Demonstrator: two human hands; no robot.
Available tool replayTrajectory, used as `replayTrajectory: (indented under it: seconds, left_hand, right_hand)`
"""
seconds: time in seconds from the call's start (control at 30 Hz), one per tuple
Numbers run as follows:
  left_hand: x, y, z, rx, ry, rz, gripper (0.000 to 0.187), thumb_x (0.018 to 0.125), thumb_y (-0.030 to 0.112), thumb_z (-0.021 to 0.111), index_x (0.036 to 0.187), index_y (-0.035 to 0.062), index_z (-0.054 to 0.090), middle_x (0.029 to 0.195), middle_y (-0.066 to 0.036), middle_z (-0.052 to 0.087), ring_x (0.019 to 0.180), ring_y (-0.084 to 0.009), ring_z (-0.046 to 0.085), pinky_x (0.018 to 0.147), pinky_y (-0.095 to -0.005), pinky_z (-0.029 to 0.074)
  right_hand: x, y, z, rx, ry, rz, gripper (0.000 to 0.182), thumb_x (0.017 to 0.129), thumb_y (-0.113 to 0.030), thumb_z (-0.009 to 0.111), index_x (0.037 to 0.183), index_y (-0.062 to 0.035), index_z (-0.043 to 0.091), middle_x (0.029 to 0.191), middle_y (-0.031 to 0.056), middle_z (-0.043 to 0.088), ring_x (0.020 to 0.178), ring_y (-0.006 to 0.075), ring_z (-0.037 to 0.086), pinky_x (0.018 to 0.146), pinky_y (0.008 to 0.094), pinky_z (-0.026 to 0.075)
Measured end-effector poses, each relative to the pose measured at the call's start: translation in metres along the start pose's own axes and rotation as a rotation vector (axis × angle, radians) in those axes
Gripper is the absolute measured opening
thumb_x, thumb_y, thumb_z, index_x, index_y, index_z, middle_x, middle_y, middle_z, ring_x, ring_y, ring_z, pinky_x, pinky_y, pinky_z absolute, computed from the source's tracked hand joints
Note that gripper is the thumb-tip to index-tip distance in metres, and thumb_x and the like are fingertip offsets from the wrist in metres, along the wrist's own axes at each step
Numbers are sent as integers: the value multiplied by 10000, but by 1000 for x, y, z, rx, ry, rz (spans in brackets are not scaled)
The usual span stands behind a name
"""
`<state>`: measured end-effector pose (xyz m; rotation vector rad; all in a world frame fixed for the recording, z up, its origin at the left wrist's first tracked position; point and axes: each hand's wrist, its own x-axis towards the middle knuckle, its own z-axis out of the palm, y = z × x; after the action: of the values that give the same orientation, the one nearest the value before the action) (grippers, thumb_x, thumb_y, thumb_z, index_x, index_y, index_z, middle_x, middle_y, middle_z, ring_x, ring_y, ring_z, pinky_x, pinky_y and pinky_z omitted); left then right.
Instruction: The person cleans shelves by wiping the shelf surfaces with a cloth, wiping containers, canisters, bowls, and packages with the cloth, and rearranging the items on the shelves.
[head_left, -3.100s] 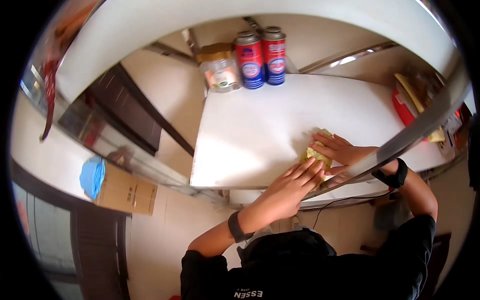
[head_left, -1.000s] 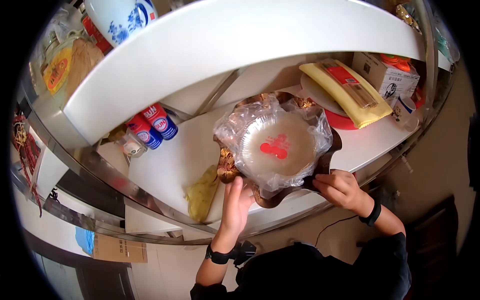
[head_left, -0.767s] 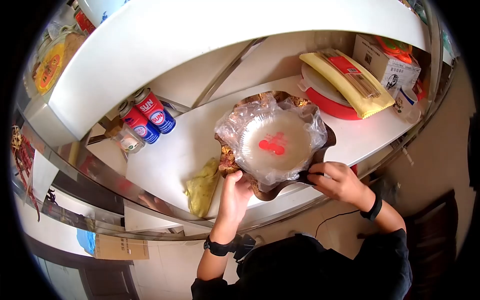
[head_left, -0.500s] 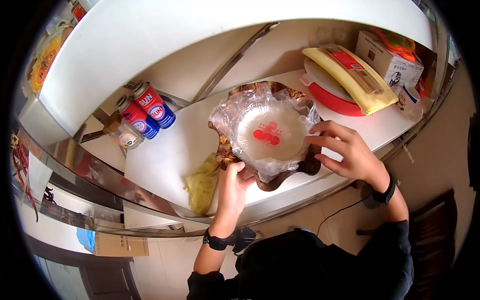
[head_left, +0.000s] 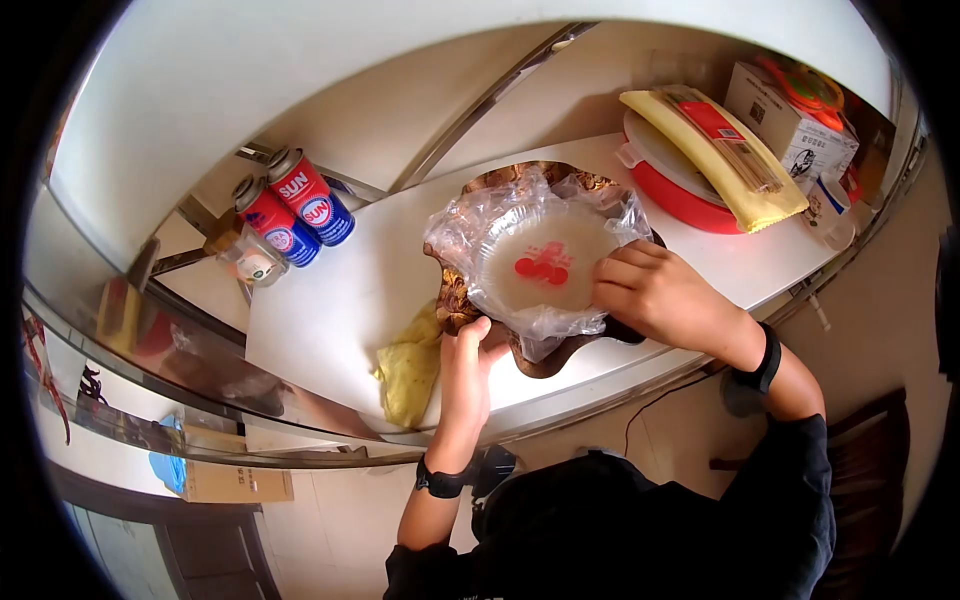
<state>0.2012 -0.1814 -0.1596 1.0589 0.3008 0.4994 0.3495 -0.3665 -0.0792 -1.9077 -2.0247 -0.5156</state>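
A brown, wavy-edged tray [head_left: 453,300] stands on the white shelf, and in it lies a stack of white bowls with a red print [head_left: 545,262], wrapped in clear plastic [head_left: 455,232]. My left hand [head_left: 468,372] grips the tray's front left rim, thumb on top and the other fingers partly hidden below. My right hand [head_left: 660,298] is at the right edge of the bowls, its fingers curled together on the rim and plastic; what they pinch is too hidden to name. Left of the tray lies a crumpled yellow cloth [head_left: 408,372].
Two red and blue cans [head_left: 300,205] and a clear glass [head_left: 255,262] stand on the left. To the right are a red container [head_left: 680,205], a long yellow package [head_left: 735,170], a white box [head_left: 785,125] and a cup [head_left: 828,212]. The shelf above overhangs the back.
My right hand has moved left and its spread fingers have closed at the bowls' right rim. My left hand keeps its hold on the tray. The view has shifted slightly.
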Motion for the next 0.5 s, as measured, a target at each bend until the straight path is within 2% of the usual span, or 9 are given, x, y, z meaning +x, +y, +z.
replayTrajectory:
  seconds: [0.1,0.2,0.3,0.4,0.5]
  left_hand:
    - [3,-2,-2,-34,-12,1,396,847,190,496,1212,52,429,1174,-53,490,1065,-156,477,851,-386,447]
    - [2,-1,-1,-24,16,15,413,852,197,504,1230,56,414,1200,-55,472,1089,-156,462,858,-387,443]
    - [4,-4,-4,-13,-7,24,420,856,199,502,1240,58,403,1212,-53,459,1091,-157,458,863,-376,439]
    - [4,-4,-5,-6,-14,28,422,866,209,503,1246,61,396,1204,-54,459,1088,-159,460,866,-364,436]
    - [3,-3,-7,3,-37,32,415,874,218,510,1245,70,397,1200,-59,458,1074,-160,468,867,-351,433]
  right_hand:
    - [-1,1,-1,143,22,135,191,661,-25,637,826,-33,542,886,88,550,852,282,544,759,370,445]
    - [5,3,-7,188,50,160,200,692,-4,628,872,-29,545,895,111,563,863,313,541,765,384,446]
    - [8,4,-11,200,11,215,199,726,-7,624,908,-24,546,909,134,575,863,318,548,765,382,447]
    - [19,12,-17,408,86,278,235,741,-7,627,964,-17,553,929,144,583,880,315,558,774,366,449]
    - [30,30,-11,559,158,351,282,791,-47,626,1060,-3,557,977,115,599,913,228,568,793,330,445]
